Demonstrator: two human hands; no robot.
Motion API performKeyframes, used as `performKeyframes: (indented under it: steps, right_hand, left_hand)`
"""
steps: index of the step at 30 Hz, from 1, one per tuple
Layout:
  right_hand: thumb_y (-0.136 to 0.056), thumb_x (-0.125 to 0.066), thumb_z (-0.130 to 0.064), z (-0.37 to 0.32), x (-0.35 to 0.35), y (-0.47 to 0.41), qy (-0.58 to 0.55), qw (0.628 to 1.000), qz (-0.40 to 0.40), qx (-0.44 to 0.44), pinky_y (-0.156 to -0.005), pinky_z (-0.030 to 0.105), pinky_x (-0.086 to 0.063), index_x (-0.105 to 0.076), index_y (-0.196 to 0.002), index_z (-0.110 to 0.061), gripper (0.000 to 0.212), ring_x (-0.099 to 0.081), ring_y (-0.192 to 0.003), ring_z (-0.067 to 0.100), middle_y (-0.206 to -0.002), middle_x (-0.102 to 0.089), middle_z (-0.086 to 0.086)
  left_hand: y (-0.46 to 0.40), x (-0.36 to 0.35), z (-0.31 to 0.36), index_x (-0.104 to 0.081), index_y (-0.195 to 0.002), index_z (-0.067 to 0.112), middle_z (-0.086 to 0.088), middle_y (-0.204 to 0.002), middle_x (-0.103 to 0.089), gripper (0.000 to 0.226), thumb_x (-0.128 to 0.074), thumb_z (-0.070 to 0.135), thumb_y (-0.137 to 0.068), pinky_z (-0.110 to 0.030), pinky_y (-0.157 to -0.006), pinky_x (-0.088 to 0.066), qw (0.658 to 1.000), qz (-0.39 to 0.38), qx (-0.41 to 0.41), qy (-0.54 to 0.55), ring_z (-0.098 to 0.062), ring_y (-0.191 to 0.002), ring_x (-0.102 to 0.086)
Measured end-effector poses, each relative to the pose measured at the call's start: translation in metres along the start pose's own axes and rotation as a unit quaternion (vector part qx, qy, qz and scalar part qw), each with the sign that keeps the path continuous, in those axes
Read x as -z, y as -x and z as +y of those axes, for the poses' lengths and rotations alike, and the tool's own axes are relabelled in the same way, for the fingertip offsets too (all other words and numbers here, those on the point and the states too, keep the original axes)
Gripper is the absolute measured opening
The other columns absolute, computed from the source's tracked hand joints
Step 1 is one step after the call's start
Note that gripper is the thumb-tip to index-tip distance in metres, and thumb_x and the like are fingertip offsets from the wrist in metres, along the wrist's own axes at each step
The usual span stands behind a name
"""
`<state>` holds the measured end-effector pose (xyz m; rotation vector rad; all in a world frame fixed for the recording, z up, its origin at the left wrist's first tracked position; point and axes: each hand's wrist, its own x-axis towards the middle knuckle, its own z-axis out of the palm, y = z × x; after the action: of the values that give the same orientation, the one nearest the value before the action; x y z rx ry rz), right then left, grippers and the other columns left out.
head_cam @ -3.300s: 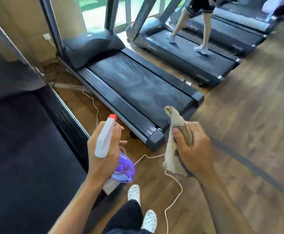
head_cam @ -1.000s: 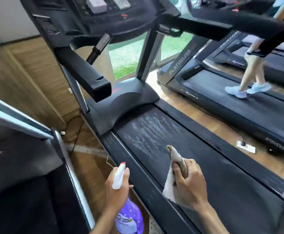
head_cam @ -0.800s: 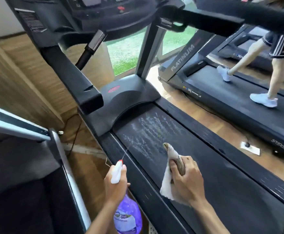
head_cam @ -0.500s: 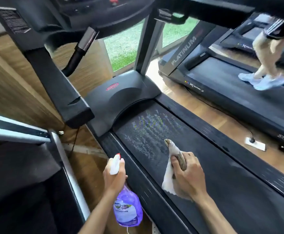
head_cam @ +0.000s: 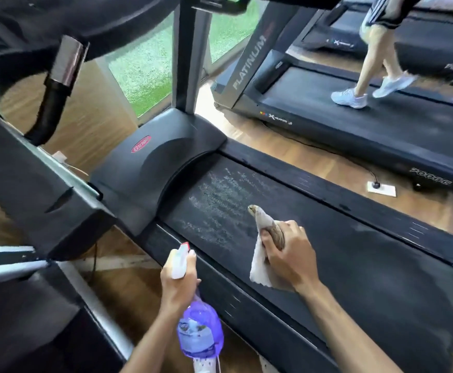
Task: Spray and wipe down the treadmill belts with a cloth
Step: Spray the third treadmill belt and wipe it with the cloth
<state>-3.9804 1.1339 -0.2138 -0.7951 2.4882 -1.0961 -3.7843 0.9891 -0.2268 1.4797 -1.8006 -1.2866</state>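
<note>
A white trigger head on a translucent purple plastic spray bottle (head_cam: 200, 337) is gripped by the left hand (head_cam: 178, 285), fingers curled round the neck, red nozzle tip aimed at the belt. A crumpled off-white cloth (head_cam: 260, 262) with a soiled brown fold is clenched in the right hand (head_cam: 290, 261), held just above the belt; contact cannot be confirmed.

Compared with a second ago, the pale film of spray on the dark rubber treadmill belt (head_cam: 354, 278) is seen spread wider near the front hood, while both hands are kept in much the same place above it. The fine jet visible then is no longer seen. Spraying of this patch is judged nearly finished, with wiping apparently next.

The belt is shown matte black and dusty, streaked with whitish wet marks ahead of the cloth, drier towards the rear. It is flanked by black side rails (head_cam: 327, 189) and fronted by a curved grey motor cover (head_cam: 160, 162). On a neighbouring treadmill (head_cam: 381, 135), a person's legs (head_cam: 376, 57) are seen mid-stride.
</note>
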Motion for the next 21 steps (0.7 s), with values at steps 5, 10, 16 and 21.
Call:
performKeyframes:
  steps: [5,10,16,21]
  right_hand:
    - [-0.097,-0.056,-0.052,0.01,-0.04,-0.009,0.009,0.999,0.042,-0.006,-0.067,0.032,-0.038,-0.065,-0.106,-0.033,0.023,-0.046,-0.095,0.005,-0.101,-0.052,-0.019]
    - [-0.094,-0.051,-0.059,0.043,-0.081,-0.008,0.017,0.998,0.059,-0.017,-0.062,0.031,-0.038,-0.063,-0.102,-0.036,0.027,-0.045,-0.094,0.003,-0.101,-0.053,-0.019]
    - [-0.093,-0.052,-0.058,0.108,-0.113,-0.01,0.025,0.996,0.077,-0.041,-0.066,0.032,-0.039,-0.066,-0.104,-0.033,0.03,-0.047,-0.095,0.006,-0.099,-0.053,-0.018]
    - [-0.094,-0.047,-0.062,0.168,-0.112,-0.018,0.056,0.996,0.063,-0.041,-0.069,0.034,-0.041,-0.066,-0.105,-0.034,0.036,-0.05,-0.099,0.012,-0.101,-0.056,-0.015]
  left_hand:
    - [-0.04,-0.008,-0.027,-0.065,-0.108,0.031,-0.002,-0.09,-0.061,0.013,-0.057,0.022,-0.102,-0.028,-0.052,-0.058,0.999,-0.015,-0.006,0.028,-0.015,-0.077,-0.059]
    - [-0.074,-0.022,-0.058,-0.058,-0.092,0.048,0.029,-0.084,-0.055,0.029,-0.056,0.022,-0.104,-0.031,-0.059,-0.06,0.997,-0.064,-0.034,0.022,-0.01,-0.081,-0.059]
    - [-0.094,-0.07,-0.109,-0.059,-0.088,0.042,0.011,-0.086,-0.051,0.027,-0.054,0.021,-0.104,-0.028,-0.055,-0.057,0.992,-0.097,-0.077,-0.012,-0.002,-0.071,-0.055]
    - [-0.094,-0.121,-0.147,-0.062,-0.084,0.019,-0.008,-0.079,-0.048,0.019,-0.059,0.023,-0.103,-0.025,-0.053,-0.053,0.986,-0.152,-0.074,-0.01,-0.013,-0.068,-0.05]
